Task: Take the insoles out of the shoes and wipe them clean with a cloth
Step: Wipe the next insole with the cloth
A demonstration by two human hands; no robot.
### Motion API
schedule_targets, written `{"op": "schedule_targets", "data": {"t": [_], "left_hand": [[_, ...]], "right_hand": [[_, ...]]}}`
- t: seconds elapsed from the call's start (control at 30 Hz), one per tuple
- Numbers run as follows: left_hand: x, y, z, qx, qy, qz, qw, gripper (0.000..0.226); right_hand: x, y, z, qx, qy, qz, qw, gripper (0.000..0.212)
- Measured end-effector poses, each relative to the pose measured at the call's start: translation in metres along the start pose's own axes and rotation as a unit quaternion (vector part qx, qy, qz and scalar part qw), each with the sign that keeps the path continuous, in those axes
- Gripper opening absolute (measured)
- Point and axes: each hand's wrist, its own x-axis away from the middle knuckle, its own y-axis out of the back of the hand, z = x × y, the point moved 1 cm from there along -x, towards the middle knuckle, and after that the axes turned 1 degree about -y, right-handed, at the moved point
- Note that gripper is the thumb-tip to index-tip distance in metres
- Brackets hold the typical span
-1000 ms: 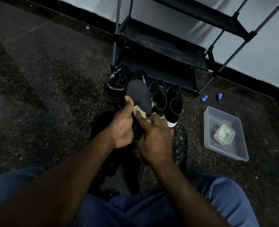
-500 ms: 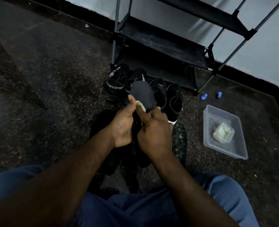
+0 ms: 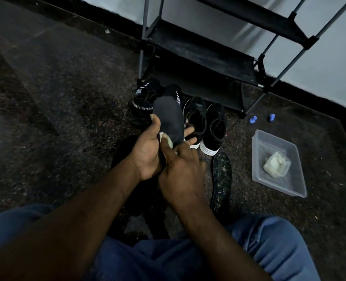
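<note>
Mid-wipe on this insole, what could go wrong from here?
1. Only a small wad of cloth shows under the right hand, so it may slip and leave bare fingers smearing the insole that the left hand grips.
2. The second insole lies loose on the floor close by and may get knelt on.
3. In this dim light, dirt on the dark insole may be missed.

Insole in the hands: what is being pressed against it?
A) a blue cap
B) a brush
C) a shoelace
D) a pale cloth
D: the right hand presses a pale cloth on the dark insole, which the left hand holds.
</note>
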Motion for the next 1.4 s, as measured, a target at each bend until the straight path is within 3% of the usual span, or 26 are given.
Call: {"op": "schedule_targets", "data": {"t": [0.2,0.3,0.4,0.63,0.73,0.9,1.1,1.17,1.23,1.3,1.4], "left_hand": [[-0.004,0.002,0.001,0.021,-0.003,-0.001,1.000,0.101],[-0.003,-0.004,0.009,0.004,0.023,-0.008,1.000,0.102],[0.004,-0.010,0.010,-0.006,0.065,0.020,0.998,0.110],[-0.001,-0.003,0.001,0.035,-0.022,-0.035,0.999,0.097],[0.003,-0.007,0.007,0.006,-0.005,-0.043,0.999,0.095],[0.008,-0.010,0.005,-0.023,0.028,-0.029,0.999,0.097],[0.001,-0.002,-0.004,0.001,-0.032,-0.036,0.999,0.092],[0.003,-0.002,-0.008,-0.003,-0.042,-0.027,0.999,0.087],[0.007,-0.003,-0.012,-0.008,-0.052,-0.009,0.999,0.081],[0.009,-0.004,-0.011,-0.019,-0.057,0.006,0.998,0.078],[0.012,-0.007,-0.010,-0.036,-0.052,0.025,0.998,0.078]], "right_hand": [[0.032,-0.007,-0.009,0.049,0.031,-0.009,0.998,0.076],[0.020,-0.003,-0.009,0.035,0.002,-0.024,0.999,0.074],[-0.004,0.007,-0.006,0.009,-0.022,0.016,1.000,0.083],[0.034,-0.006,-0.003,0.048,0.033,0.002,0.998,0.075],[0.021,-0.005,-0.007,0.036,0.003,-0.017,0.999,0.070],[-0.007,0.010,0.001,-0.009,-0.028,0.046,0.998,0.090],[0.021,-0.001,-0.015,-0.057,0.052,0.017,0.997,0.071],[0.015,0.007,-0.030,-0.235,0.004,0.005,0.972,0.063],[0.005,0.020,-0.044,-0.440,-0.096,-0.011,0.893,0.060],[-0.003,0.031,-0.054,-0.538,-0.136,-0.015,0.832,0.060],[-0.013,0.035,-0.064,-0.610,-0.130,0.009,0.781,0.049]]}}
